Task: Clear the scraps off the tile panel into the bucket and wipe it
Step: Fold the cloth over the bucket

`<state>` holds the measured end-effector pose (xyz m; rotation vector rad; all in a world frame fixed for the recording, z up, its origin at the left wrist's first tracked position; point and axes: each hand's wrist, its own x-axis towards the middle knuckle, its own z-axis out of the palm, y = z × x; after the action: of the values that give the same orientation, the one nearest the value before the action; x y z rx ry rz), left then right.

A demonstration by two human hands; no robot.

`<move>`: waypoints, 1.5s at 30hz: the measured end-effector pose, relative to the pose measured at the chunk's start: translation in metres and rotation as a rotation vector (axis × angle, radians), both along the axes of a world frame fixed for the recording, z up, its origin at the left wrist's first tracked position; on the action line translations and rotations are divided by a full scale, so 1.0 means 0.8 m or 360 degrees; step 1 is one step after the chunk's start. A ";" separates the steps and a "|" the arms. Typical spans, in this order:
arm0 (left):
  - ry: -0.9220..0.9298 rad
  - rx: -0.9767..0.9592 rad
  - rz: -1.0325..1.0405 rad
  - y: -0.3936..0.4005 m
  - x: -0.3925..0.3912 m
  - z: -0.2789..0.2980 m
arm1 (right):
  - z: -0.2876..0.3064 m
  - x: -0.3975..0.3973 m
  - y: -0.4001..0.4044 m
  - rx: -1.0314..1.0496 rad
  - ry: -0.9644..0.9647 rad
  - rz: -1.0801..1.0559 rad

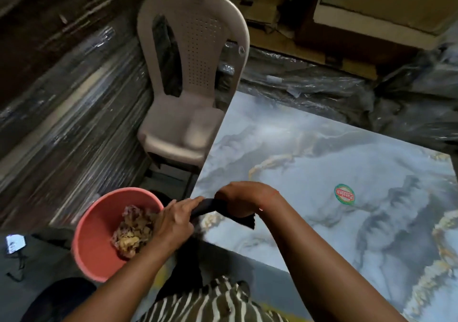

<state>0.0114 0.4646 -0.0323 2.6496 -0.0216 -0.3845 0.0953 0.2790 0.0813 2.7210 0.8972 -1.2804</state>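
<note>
Both hands stretch a dark cloth [224, 210] over the near left edge of the tile panel [322, 173]: the right hand [244, 197] curls round one end, the left hand [173, 219] pinches the other. Just left, below the edge, the pink bucket [94, 225] holds brownish scraps [131, 232], partly hidden by the left hand. The grey-blue marbled panel shows bare, with a round sticker [344, 194]; its right side is cut off. A plastic chair [190, 73] stands beyond its far left corner.

Bare forearms [309, 254], dark-and-white striped garment [210, 302]
</note>
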 end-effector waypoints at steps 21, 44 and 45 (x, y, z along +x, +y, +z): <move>0.0096 0.0521 -0.0533 0.194 0.326 -0.046 | -0.159 0.257 0.145 0.0128 -0.0244 -0.0467; -0.0106 0.0563 -0.0620 0.214 0.539 -0.220 | -0.344 0.445 0.179 0.0104 -0.0472 -0.0556; -0.0122 0.0581 -0.0610 0.216 0.547 -0.230 | -0.355 0.451 0.183 0.0098 -0.0503 -0.0561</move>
<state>0.4487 0.6373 -0.2160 3.0196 -0.5373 -0.4441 0.4561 0.4250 -0.2031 3.1061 0.4504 -0.8192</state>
